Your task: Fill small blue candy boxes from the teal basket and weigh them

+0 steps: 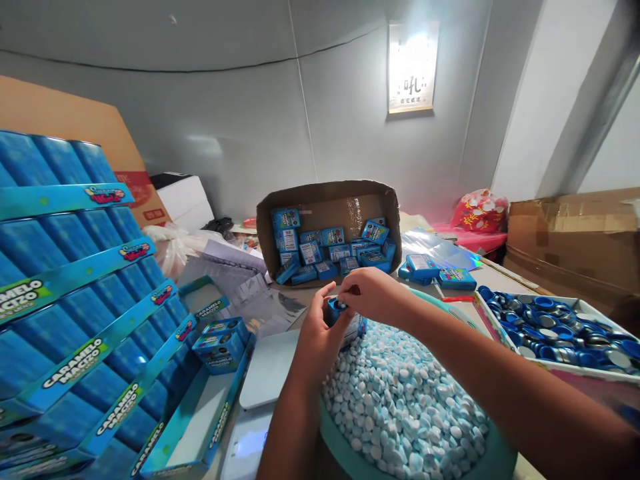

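Observation:
My left hand (319, 327) is wrapped round a small blue candy tin (355, 329), held above the near-left side of a turquoise tub (336, 433). The tub is full of small white and pale blue candies (405, 400). Over the tin's open top, my right hand (374, 291) has its fingers pinched together. Something small and pale shows at those fingertips, too small to name for sure. Much of the tin is hidden by both hands. Left of my left forearm lies a white digital scale (270, 367) with a lit display.
Stacked blue display trays (65, 287) of tins rise at the left, beside a part-filled tray (200, 413). A cardboard box (320, 193) at the back holds several blue tins. More tins (423, 265) lie right of it. At the right, a box (575, 367) holds blue lids.

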`<state>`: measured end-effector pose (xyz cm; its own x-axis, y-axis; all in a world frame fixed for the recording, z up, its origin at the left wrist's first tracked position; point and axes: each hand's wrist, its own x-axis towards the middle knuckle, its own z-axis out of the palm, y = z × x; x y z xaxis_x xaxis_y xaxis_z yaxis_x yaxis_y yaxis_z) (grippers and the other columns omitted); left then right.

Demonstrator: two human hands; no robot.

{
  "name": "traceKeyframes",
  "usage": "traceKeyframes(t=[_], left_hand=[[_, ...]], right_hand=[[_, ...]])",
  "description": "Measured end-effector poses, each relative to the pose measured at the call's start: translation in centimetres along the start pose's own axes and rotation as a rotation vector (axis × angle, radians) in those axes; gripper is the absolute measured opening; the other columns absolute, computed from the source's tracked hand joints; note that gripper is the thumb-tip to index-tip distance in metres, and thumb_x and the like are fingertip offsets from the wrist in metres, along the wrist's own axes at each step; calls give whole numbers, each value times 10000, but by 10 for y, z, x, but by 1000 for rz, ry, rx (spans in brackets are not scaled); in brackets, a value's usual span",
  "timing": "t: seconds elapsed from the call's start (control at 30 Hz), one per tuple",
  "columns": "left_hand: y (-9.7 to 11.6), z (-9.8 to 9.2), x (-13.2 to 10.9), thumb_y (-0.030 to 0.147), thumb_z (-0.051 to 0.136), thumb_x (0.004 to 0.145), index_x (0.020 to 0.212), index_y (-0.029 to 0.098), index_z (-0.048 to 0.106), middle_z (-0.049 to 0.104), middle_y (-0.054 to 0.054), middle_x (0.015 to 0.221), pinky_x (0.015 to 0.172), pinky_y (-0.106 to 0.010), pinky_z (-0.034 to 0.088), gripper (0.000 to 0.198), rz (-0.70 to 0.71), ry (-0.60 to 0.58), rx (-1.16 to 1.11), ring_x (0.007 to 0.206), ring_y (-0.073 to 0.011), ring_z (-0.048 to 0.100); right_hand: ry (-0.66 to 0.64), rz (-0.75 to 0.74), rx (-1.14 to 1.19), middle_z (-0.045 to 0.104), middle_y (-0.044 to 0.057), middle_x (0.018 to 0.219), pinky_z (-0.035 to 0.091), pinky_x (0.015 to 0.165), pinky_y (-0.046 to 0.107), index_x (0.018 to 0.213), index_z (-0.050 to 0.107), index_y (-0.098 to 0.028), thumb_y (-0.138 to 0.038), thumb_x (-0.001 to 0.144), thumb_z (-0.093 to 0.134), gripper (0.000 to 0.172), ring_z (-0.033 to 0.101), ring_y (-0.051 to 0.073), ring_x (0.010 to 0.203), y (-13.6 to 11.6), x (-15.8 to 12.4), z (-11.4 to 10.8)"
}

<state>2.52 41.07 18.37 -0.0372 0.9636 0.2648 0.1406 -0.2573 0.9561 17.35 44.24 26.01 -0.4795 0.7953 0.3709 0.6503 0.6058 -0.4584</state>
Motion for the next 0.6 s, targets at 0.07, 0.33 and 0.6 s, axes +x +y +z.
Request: traceKeyframes(t=[0.07,0.33,0.6], left_hand=[[0,0,0,545,723,793,1406,227,457,658,-121,1264,1011,-399,444,740,3,-17,0,1148,-259,621],[1,2,1,472,755,780,1339,209,528,656,-126,1308,1018,-380,464,658,34,-6,-73,1204,-266,610],[4,4,3,421,735,789,1284,205,565,679,-107,1257,1039,-406,455,567,43,12,-50,1195,-258,612]], right_hand=[[21,-1,24,670,15,699,338,589,254,688,734,-164,-170,801,596,179,519,113,638,1,1,2],[77,22,129,669,-7,667,346,574,238,695,722,-167,-171,776,647,110,534,105,624,2,1,8],[120,-4,282,683,-11,699,397,600,223,726,715,-167,-148,761,674,57,582,108,654,2,2,19]])
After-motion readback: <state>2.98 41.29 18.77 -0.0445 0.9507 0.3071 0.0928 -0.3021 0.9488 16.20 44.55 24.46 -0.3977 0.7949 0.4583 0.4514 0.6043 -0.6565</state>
